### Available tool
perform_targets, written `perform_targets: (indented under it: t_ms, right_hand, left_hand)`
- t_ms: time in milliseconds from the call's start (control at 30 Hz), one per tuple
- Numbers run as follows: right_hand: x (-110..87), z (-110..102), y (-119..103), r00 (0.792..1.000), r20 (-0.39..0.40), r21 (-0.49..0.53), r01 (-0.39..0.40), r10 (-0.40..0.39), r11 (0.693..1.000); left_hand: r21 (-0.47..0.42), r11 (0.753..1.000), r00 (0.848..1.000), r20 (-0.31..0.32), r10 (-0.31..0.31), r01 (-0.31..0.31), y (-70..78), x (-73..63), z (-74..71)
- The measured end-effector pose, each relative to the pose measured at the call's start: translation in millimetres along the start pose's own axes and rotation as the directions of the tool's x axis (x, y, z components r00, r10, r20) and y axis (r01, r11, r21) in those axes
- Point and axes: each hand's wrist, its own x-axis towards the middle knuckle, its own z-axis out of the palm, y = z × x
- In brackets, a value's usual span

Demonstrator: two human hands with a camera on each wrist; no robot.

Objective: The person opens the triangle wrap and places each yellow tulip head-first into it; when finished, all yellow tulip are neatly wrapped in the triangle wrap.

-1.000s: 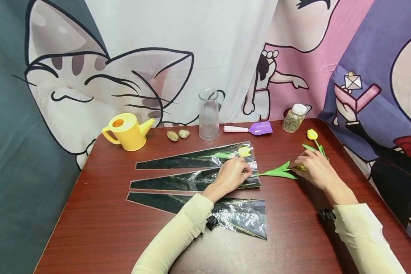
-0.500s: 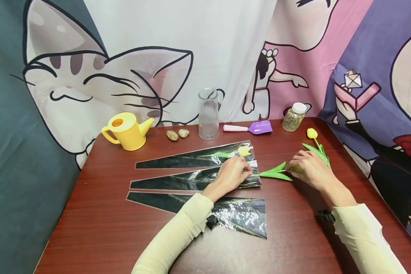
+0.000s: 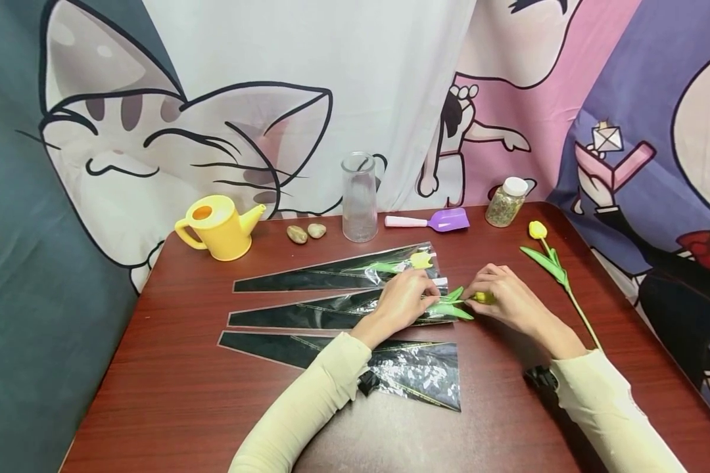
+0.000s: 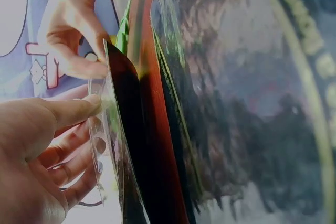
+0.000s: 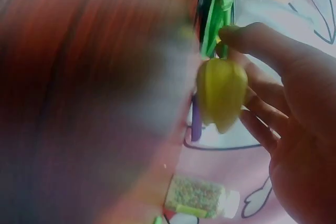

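Note:
My left hand (image 3: 398, 301) pinches the open edge of the middle clear-and-black flower sleeve (image 3: 307, 313). In the left wrist view, thumb and fingers hold the clear film (image 4: 100, 145) apart from the dark back sheet (image 4: 126, 98). Close by on the right, my right hand (image 3: 505, 299) pinches a yellow tulip (image 5: 221, 93) by its stem just below the bloom. The tulip's green leaves (image 3: 458, 311) lie at the sleeve's mouth, its lower stem running in past my left fingers. Another yellow tulip (image 3: 421, 260) lies in the rear sleeve (image 3: 307, 277).
A third sleeve (image 3: 414, 378) lies in front. One more tulip (image 3: 553, 266) rests at the table's right side. Along the back stand a yellow watering can (image 3: 227, 230), two stones (image 3: 298, 234), a glass vase (image 3: 359, 203), a purple scoop (image 3: 448, 220) and a white-capped jar (image 3: 506, 202).
My right hand has moved left with the tulip, its stem sliding further into the middle sleeve and its leaves reaching the mouth. My left hand stays nearly still.

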Motion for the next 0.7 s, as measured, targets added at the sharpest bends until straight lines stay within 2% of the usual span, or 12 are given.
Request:
perform_targets:
  t_ms: [267,500,700]
  right_hand:
    - [6.4,6.3,-4.6,0.998,-0.039,0.166,-0.051,0.058,0.985]
    - [4.8,11.3,-3.7,0.985,-0.026,0.252,-0.160,0.172,0.954]
    - [6.3,16.5,-1.6,0.980,-0.003,0.288,-0.191,0.201,0.938]
  left_hand:
    - [0.005,1.000,1.000,0.008,0.017,-0.017,3.8,2.0,0.1]
    - [0.010,1.000,1.000,0.005,0.020,-0.020,3.8,2.1,0.2]
    - [-0.002,1.000,1.000,0.008,0.026,-0.026,3.2,1.7,2.3]
